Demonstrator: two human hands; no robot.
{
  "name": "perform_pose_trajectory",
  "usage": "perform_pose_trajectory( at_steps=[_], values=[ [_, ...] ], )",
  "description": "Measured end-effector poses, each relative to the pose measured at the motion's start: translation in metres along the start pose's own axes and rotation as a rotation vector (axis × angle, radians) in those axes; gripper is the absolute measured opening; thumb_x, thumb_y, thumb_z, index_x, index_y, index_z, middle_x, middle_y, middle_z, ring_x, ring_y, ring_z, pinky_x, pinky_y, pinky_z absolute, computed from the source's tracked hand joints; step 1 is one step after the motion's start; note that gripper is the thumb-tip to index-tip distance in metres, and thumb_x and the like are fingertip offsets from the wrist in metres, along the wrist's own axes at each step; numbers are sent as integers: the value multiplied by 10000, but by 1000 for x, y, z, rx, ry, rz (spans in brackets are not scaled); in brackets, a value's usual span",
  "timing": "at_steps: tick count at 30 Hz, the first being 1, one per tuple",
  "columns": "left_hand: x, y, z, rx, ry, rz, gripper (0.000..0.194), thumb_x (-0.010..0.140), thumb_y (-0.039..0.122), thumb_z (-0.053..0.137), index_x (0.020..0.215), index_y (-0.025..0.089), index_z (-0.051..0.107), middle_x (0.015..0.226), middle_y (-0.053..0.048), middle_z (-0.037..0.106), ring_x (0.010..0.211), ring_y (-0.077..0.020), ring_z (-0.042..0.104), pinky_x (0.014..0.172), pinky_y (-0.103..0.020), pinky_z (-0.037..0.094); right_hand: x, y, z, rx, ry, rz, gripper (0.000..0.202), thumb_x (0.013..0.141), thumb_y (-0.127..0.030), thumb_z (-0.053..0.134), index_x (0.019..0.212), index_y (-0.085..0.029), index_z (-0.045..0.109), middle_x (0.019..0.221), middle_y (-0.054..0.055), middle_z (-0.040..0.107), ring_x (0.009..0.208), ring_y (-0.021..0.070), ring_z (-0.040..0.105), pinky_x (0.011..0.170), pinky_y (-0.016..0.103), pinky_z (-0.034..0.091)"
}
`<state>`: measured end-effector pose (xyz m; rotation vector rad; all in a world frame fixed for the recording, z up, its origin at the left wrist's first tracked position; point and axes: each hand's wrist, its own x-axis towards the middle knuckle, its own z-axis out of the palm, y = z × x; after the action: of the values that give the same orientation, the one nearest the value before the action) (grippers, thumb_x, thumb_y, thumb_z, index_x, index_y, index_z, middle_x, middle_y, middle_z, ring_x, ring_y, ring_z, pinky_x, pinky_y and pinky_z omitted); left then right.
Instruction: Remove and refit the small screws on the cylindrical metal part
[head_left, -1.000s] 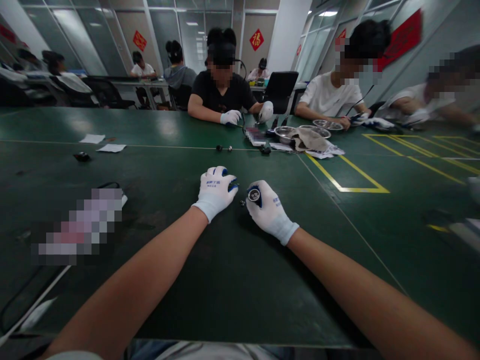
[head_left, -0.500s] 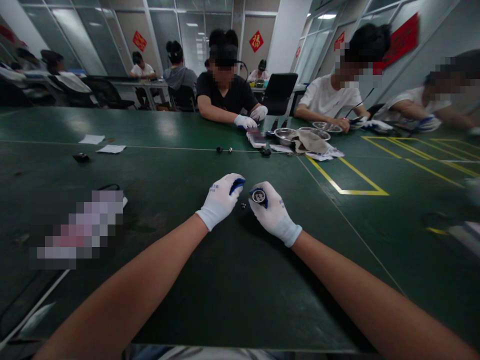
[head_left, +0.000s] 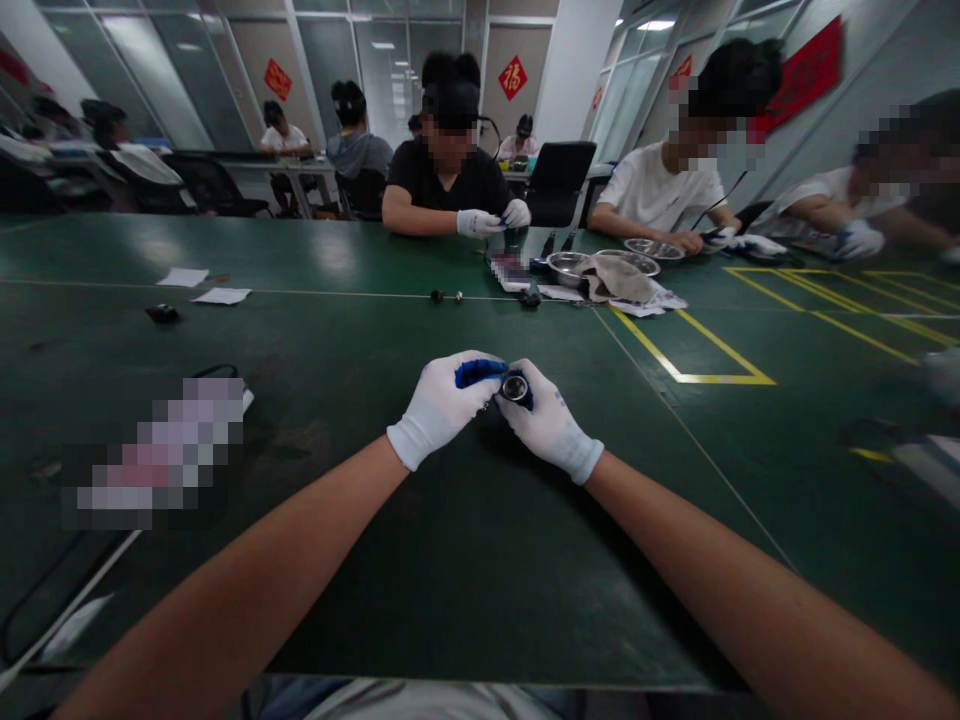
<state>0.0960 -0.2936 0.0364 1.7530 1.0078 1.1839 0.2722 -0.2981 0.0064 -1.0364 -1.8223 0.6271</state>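
Both of my hands wear white gloves with blue palms. My right hand (head_left: pixel 547 415) is closed around a short dark cylinder (head_left: pixel 515 388), whose round, silver-rimmed end faces up towards me. My left hand (head_left: pixel 450 400) reaches in from the left, its fingers bent and its tips together right beside the cylinder's rim. Whatever those tips hold, if anything, is hidden or too small to make out. A few tiny shiny pieces (head_left: pixel 484 407) show only partly under the left hand.
A pixelated flat object (head_left: pixel 161 450) with a cable lies left. Metal bowls (head_left: pixel 568 267) and a grey cloth (head_left: pixel 616 280) stand at the back right, near yellow tape (head_left: pixel 720 380). Opposite, a co-worker in black (head_left: pixel 450 185) handles something small. Papers (head_left: pixel 222 297) and a black item (head_left: pixel 162 314) lie far left.
My left hand has moved right, from a gap beside the cylinder to its rim, covering most of the tiny pieces. My right hand keeps its hold. The co-worker opposite has raised both hands slightly.
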Motion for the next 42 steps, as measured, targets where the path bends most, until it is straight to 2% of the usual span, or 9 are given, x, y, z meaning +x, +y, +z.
perform_pose_trajectory(
  at_steps=[5, 9, 15, 22, 25, 27, 31, 37, 42],
  values=[
    [-2, 4, -1, 136, -22, 47, 150, 852, 177, 785, 1001, 186, 786, 1089, -58, 744, 1044, -225, 726, 1030, -462, 605, -1, -1, -1, 11, -23, -2, 160, 855, -343, 624, 893, -242, 507, 775, -6, 595, 682, 175, 519, 646, 322, 444],
    [-3, 8, 2, 168, -97, 43, 35, 862, 192, 788, 894, 201, 798, 1058, -45, 690, 997, -206, 710, 973, -424, 620, -1, -2, -1, -24, -42, -30, 143, 809, -302, 615, 891, -240, 516, 787, 0, 596, 700, 181, 537, 651, 323, 449],
    [2, 5, 3, 11, -144, -135, 71, 817, 150, 815, 874, 175, 782, 951, -54, 751, 921, -220, 734, 925, -441, 631, -2, -2, 1, -77, -66, -53, 135, 795, -282, 596, 851, -252, 477, 746, -10, 561, 659, 170, 504, 626, 313, 439],
    [-3, 10, 9, 333, -53, -81, 33, 830, 203, 793, 854, 187, 776, 952, -73, 716, 947, -263, 706, 919, -476, 618, -2, 4, 3, -121, -91, -72, 155, 820, -287, 619, 877, -248, 480, 781, 14, 599, 693, 190, 557, 651, 337, 488],
    [-7, 9, 15, 351, 77, -8, 93, 845, 204, 774, 930, 188, 740, 1028, -78, 693, 999, -254, 698, 952, -452, 606, -3, 10, 4, -63, -9, -63, 237, 828, -275, 627, 1030, -229, 512, 890, 44, 650, 780, 215, 627, 718, 375, 543],
    [-8, 3, 18, 291, 125, 61, 161, 857, 180, 754, 1011, 184, 709, 1083, -80, 688, 1044, -238, 696, 998, -432, 592, -4, 13, 5, -9, 81, -29, 438, 841, -251, 624, 1250, -215, 471, 970, 57, 668, 839, 229, 663, 768, 407, 573],
    [-10, -11, 23, 161, 84, 94, 396, 810, 160, 801, 1181, 192, 667, 1193, -91, 688, 1155, -252, 696, 1088, -452, 560, -6, 18, 8, 7, 155, -16, 755, 869, -206, 614, 1539, -222, 267, 1013, 60, 674, 887, 245, 696, 855, 475, 603],
    [-10, -16, 25, 143, 44, 66, 363, 860, 173, 763, 1211, 217, 682, 1228, -88, 686, 1183, -255, 702, 1109, -458, 552, -7, 15, 9, -68, 125, -124, 740, 911, -247, 597, 1585, -211, 295, 1260, 164, 661, 1155, 323, 683, 1047, 581, 565],
    [-10, -17, 24, 154, 83, 100, 320, 933, 229, 698, 1246, 206, 638, 1275, -113, 693, 1228, -262, 688, 1127, -456, 537, -6, 15, 9, -39, 88, -94, 752, 941, -291, 608, 1609, -201, 274, 1297, 172, 659, 1199, 327, 680, 1058, 581, 568]
  ],
)
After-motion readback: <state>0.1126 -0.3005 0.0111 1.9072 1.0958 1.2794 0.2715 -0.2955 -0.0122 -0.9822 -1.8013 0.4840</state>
